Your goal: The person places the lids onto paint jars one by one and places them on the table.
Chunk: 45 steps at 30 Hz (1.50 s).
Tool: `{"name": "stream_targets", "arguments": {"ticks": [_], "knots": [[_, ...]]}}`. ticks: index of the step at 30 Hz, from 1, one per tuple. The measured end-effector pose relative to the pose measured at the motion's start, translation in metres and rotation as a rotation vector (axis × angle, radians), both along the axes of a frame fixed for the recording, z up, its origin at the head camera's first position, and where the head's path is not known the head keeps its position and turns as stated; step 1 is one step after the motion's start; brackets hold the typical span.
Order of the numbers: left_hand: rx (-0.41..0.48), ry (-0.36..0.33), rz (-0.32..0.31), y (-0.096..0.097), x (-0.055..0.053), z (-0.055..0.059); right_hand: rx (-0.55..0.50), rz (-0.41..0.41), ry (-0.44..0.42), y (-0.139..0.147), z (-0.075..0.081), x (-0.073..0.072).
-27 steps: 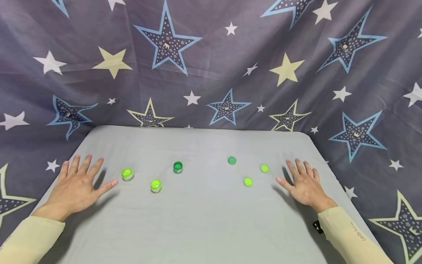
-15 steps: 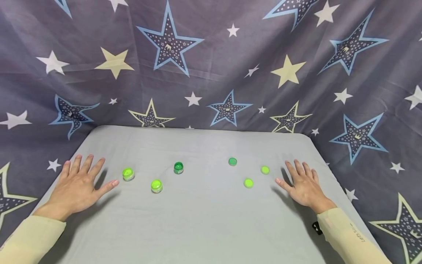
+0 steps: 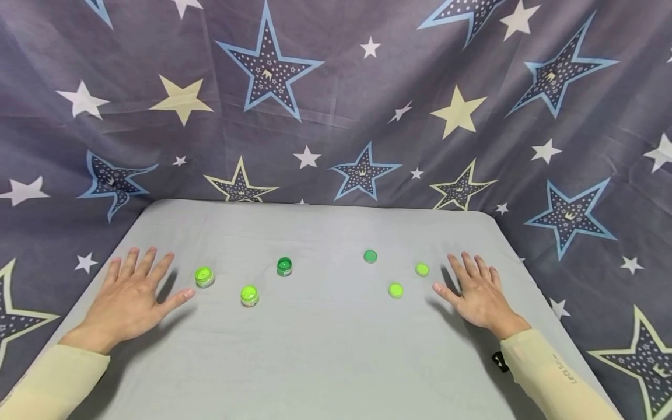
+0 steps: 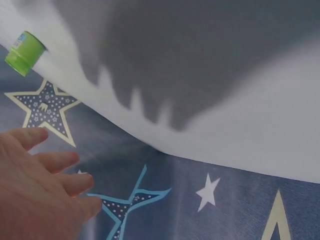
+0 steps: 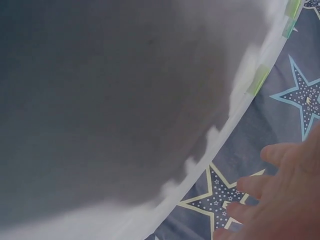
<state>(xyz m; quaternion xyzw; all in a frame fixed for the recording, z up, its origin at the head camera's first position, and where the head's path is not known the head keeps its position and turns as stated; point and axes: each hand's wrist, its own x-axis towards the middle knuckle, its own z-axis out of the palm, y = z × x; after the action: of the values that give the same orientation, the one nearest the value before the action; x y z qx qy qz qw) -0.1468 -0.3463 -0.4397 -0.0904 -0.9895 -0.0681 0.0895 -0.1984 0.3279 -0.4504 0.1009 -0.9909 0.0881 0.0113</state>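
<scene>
My left hand (image 3: 128, 303) hovers palm down above the left side of the table, fingers spread, holding nothing. Closest to its thumb is a small lime green jar (image 3: 204, 277), also seen in the left wrist view as a lime jar (image 4: 25, 52). A second lime jar (image 3: 249, 296) and a dark green jar (image 3: 284, 267) stand further right. Over the right side, my right hand (image 3: 480, 297) is spread too, with nothing in it. Left of it lie two flat lime discs, like lids (image 3: 422, 270) (image 3: 396, 290), and a darker green disc (image 3: 370, 256).
A pale grey cloth covers the table (image 3: 325, 356). Behind and beside it hangs a dark curtain (image 3: 336, 87) printed with stars. Some small black item (image 3: 500, 361) shows by the right sleeve.
Both hands have shifted slightly inward, the left one to the right and the right one to the left. The jars and discs stay where they were.
</scene>
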Motion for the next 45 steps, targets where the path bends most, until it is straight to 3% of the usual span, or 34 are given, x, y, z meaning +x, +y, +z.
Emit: {"name": "stream_targets", "arguments": {"ticks": [27,45], "knots": [[0.057,0.071,-0.156,0.047,0.007,0.013,-0.034,0.062,0.083,-0.017,0.003,0.007],[0.047,0.117,-0.261,0.077,0.004,0.009,-0.029,0.094,0.084,-0.031,0.004,0.011]]}}
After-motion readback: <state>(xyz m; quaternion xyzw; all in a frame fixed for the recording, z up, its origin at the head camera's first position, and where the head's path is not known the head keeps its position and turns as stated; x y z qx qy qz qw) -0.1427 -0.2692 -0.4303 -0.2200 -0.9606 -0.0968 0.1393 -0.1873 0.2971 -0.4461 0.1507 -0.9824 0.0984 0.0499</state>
